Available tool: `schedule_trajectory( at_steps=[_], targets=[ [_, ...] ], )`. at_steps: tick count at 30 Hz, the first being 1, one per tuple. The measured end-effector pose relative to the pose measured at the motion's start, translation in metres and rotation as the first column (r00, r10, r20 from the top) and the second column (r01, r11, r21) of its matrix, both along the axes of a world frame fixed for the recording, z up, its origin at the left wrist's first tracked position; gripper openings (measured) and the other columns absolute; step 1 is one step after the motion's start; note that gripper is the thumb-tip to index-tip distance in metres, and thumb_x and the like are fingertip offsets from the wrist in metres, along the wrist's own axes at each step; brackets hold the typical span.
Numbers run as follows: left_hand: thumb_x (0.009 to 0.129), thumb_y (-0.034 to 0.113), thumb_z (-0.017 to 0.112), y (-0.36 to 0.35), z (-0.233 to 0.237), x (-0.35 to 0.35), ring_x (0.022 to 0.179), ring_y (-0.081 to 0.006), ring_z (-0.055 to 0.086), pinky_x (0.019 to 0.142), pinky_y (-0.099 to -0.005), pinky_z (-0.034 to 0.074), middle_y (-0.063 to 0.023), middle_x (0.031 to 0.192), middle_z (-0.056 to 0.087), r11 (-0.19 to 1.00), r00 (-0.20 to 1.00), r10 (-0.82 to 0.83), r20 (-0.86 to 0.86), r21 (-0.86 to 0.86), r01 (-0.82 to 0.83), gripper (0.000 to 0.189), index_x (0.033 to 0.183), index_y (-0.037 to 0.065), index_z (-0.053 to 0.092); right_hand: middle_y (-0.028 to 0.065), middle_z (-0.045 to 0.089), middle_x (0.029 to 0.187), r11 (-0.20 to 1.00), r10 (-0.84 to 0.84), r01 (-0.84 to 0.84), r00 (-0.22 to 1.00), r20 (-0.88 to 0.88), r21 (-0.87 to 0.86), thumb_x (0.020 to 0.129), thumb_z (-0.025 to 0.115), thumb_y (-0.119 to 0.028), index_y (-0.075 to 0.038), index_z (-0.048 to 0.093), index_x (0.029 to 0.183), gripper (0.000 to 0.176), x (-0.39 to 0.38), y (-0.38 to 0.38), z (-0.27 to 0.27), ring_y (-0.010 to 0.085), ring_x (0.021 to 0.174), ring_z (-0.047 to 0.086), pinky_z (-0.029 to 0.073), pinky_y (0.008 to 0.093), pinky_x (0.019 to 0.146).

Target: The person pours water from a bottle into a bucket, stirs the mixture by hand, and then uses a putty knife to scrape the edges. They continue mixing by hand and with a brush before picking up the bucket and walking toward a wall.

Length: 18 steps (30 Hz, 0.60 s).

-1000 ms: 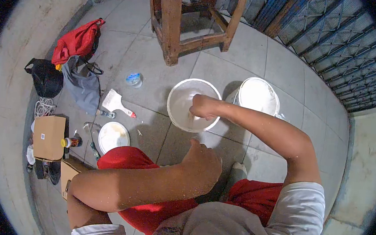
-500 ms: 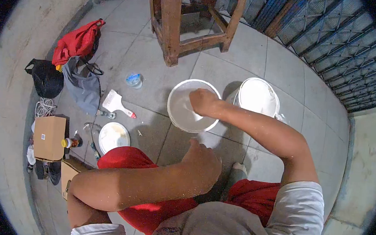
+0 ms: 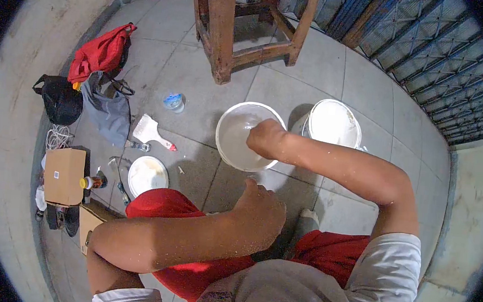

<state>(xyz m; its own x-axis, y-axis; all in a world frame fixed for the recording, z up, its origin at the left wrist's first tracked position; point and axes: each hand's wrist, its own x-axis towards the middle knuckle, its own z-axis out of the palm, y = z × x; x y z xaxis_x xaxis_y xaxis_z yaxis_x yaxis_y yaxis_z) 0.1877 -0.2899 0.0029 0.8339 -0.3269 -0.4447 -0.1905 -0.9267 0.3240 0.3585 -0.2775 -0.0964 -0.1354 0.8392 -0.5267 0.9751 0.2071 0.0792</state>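
Note:
A white bucket (image 3: 219, 148) stands on the floor in front of me, with pale, whitish content inside. My right hand (image 3: 266, 139) is closed in a fist over the bucket's right side, knuckles up. Whatever it grips is hidden beneath the fingers. Just short of the bucket's near rim is my left hand (image 3: 261, 209), its back toward me and the thumb pointing at the bucket. Its fingers curl under, so anything in them is out of sight. To the right of the bucket stands a second white pail (image 3: 333, 123) with a white top.
A brown plastic stool (image 3: 221, 53) stands beyond the bucket. At left lie a wide brush (image 3: 148, 129), a white lid (image 3: 147, 176), a plastic cup (image 3: 174, 102), a grey bag (image 3: 107, 109), a red bag (image 3: 101, 53) and a cardboard box (image 3: 63, 177). A folding metal gate (image 3: 446, 70) lines the right.
My right hand has shifted slightly right and nearer within the bucket, and its elbow has swung outward. The left hand has stayed nearly in place.

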Motion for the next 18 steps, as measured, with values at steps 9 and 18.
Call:
schedule_trajectory(
  at_steps=[9, 18],
  targets=[
    [0.081, 0.022, 0.058, -0.003, 0.006, 0.004, 0.099, -0.0351, 0.063, 0.091, -0.0581, 0.04, -0.0204, 0.101, 0.065, 1.0, 0.999, 0.011, -0.05, -0.006, -0.012, 0.033, 0.104, 0.0, 0.065, 0.0099, 0.071, 0.084, 0.937, 0.104, -0.113, 0.994, 0.045, 0.331, 0.072, 0.067, -0.01, -0.008, 0.073, 0.079, 0.009, 0.009, 0.012, -0.02, 0.0285, 0.082, 0.069, 0.055, 0.0401, 0.064],
    [0.083, 0.033, 0.059, -0.002, 0.003, 0.003, 0.094, -0.0354, 0.063, 0.086, -0.0553, 0.042, -0.0199, 0.097, 0.064, 1.0, 1.0, 0.018, -0.015, 0.0, -0.018, 0.04, 0.105, 0.0, 0.061, 0.0219, 0.066, 0.069, 0.962, -0.222, 0.156, 0.924, -0.311, -0.224, 0.071, 0.06, -0.013, 0.002, 0.07, 0.075, 0.018, 0.007, 0.02, -0.054, 0.0275, 0.067, 0.067, 0.05, 0.0417, 0.056]
  ],
)
